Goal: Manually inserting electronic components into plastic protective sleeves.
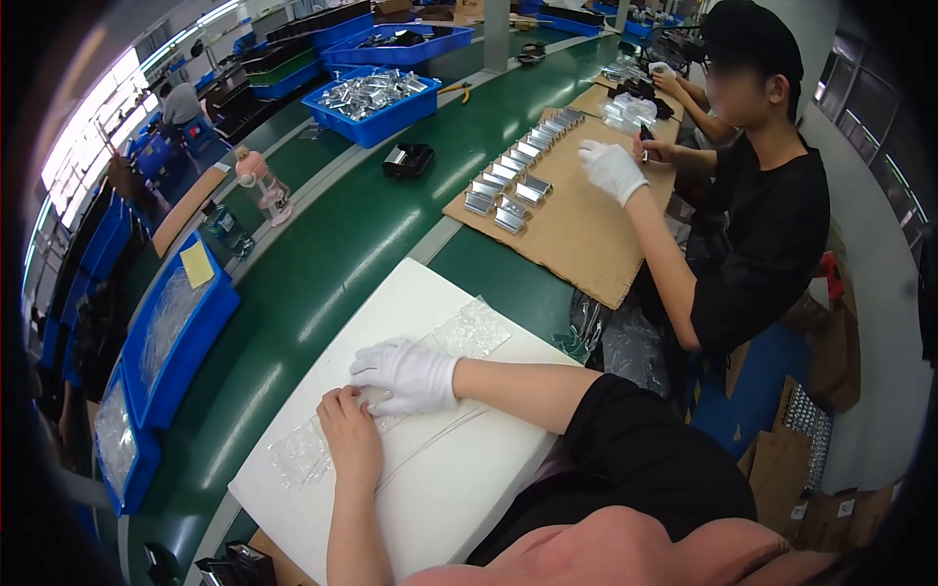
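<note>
A thick white board (410, 313) lies in front of me with clear plastic bags on it. My left hand (350, 430), bare, is closed with bent fingers at the edge of a clear plastic bag (301, 455). Just beyond it, my right hand (405, 376) in a white glove rests flat with its fingers stretched out, its fingertips close to the left hand. Another clear bag (474, 330) reaches out past the gloved hand. Thin pale lines (440, 430) run over the board below the right wrist; I cannot tell whether they are cords or bag edges.
On the right a co-worker in black (762, 215) holds a pen over a cardboard sheet (576, 230) with rows of shiny metal parts (528, 151). Blue trays (181, 342) with clear bags stand left. A blue bin of metal parts (376, 107), a pink bottle (262, 186) and a black part (407, 160) stand beyond.
</note>
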A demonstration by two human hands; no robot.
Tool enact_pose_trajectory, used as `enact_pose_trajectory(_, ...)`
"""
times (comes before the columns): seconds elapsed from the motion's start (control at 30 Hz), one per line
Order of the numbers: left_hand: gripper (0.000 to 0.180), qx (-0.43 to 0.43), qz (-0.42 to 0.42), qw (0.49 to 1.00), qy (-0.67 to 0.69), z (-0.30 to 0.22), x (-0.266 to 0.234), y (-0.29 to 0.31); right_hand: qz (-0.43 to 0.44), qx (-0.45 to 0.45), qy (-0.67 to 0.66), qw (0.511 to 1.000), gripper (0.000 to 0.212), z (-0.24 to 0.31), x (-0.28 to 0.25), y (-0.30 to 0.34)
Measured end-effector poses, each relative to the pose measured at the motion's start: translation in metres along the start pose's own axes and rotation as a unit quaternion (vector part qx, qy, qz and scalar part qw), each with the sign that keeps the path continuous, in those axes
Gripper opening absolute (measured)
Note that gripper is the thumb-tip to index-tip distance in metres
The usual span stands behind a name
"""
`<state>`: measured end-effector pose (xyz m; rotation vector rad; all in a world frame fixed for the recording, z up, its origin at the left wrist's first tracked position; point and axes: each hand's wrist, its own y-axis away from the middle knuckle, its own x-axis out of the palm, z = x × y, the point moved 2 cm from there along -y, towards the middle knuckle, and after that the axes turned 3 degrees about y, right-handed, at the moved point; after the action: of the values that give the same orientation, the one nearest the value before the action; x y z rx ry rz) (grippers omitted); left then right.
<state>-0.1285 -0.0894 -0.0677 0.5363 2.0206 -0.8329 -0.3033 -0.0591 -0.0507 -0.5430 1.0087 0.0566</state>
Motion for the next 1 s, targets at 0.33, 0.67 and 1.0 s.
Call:
enact_pose_trajectory(0.33, 0.019, -0.015, -0.013, 1.0, 0.009, 0.009, 0.005, -0.008, 0.01, 0.016, 0.011, 1.0, 0.034, 0.002, 0.002, -0.003)
enact_pose_trajectory(0.67, 0.018, 0.001, -0.026, 0.998, 0.049, 0.008, -0.002, -0.006, 0.017, 0.011, 0.008, 1.0, 0.035, 0.002, -0.005, -0.004)
enact_pose_trajectory(1.0, 0.023, -0.01, -0.024, 0.998, 0.062, 0.002, -0.009, -0.007, 0.03, 0.009, 0.017, 0.999, 0.038, 0.003, -0.011, -0.004)
